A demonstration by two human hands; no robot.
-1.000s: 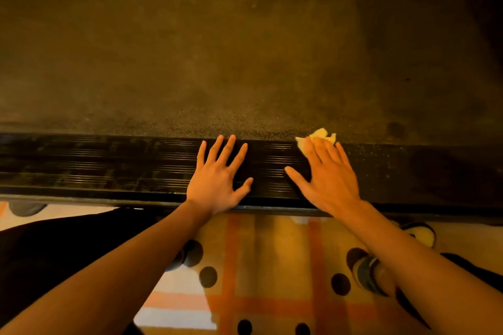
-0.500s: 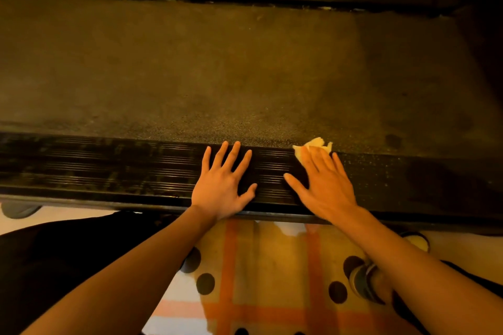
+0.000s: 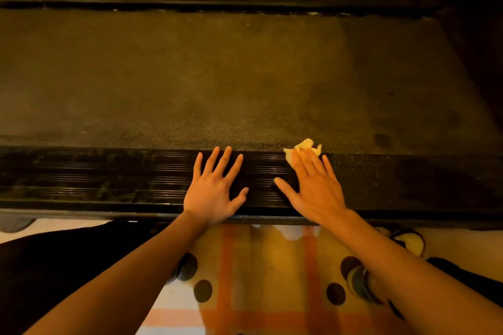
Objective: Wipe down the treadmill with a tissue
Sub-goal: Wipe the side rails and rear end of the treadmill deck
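- Head view: the right hand (image 3: 318, 190) is pressing the tissue (image 3: 306, 145) onto the rail (image 3: 109, 179) of the treadmill (image 3: 245, 76). The tissue is sitting at the rail's far edge. The grip is wide, with straight fingers and nothing pinched.
- The left hand (image 3: 212, 193) is lying flat on the rail at mid-length with its fingers spread, its grip wide and holding nothing. It is probably bracing.
- Progress, as a judgement: the rail's left stretch is showing shiny streaks, while the stretch right of the tissue is carrying pale specks. The wipe seems to be partway along the rail.
- The belt (image 3: 245, 122) beyond the rail is looking dusty, so most of the job is likely remaining.
- Edges: the rail's near lip is dropping to the rug (image 3: 266, 266), and the crumpled tissue is poking past the rail's far edge onto the belt.
- Room: the rail's right stretch is offering a long run for sliding, and the belt beyond the rail is lying broad and flat.
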